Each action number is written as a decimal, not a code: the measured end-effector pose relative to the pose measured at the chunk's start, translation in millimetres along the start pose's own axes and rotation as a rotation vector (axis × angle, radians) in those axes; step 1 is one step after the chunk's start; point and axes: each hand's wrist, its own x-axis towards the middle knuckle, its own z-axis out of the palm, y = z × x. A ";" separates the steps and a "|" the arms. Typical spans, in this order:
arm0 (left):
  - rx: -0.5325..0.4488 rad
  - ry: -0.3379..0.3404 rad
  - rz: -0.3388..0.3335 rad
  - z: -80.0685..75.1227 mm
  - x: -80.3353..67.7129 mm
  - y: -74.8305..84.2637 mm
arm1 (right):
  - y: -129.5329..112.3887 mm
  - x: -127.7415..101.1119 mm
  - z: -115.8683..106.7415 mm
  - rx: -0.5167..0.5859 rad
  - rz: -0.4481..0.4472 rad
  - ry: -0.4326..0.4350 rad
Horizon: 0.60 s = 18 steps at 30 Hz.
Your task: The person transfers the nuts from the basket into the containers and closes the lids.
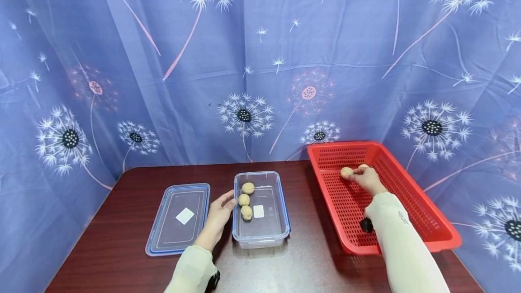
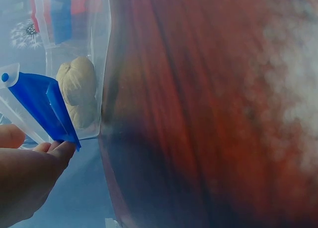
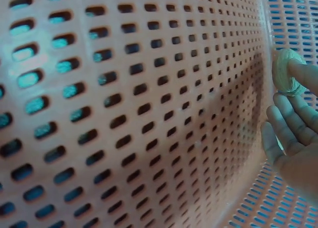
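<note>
A walnut (image 1: 347,172) is pinched between the thumb and fingertips of my right hand (image 1: 368,180), inside the red basket (image 1: 338,211). In the right wrist view the thumb presses on the ridged shell of this walnut (image 3: 282,71). Another walnut (image 1: 363,165) lies just behind that hand, partly hidden. My left hand (image 1: 220,216) rests its fingers against the left side of a clear plastic container (image 1: 270,229). Up close, those fingers touch its blue latch flap (image 2: 44,106). Three walnuts (image 1: 243,200) sit in a row along the container's left wall.
Left of my left hand lies a clear lid (image 1: 167,234) with a blue edge and a white label. Dark wood table (image 1: 309,266) runs between the container and the basket. A blue dandelion-print curtain (image 1: 203,116) hangs behind.
</note>
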 end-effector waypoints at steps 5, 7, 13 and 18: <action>-0.001 -0.006 0.008 -0.1 0.8 1.7 | -6.7 0.4 -3.8 0.014 0.023 -0.019; -0.002 -0.005 0.010 0.2 0.9 2.3 | -9.5 0.5 -4.7 0.007 0.033 -0.019; -0.007 -0.005 0.003 0.2 1.0 1.4 | -13.6 0.7 -6.1 0.011 0.033 -0.007; -0.010 -0.005 -0.006 -0.5 0.4 1.3 | -20.2 -2.0 -9.9 0.031 0.034 -0.017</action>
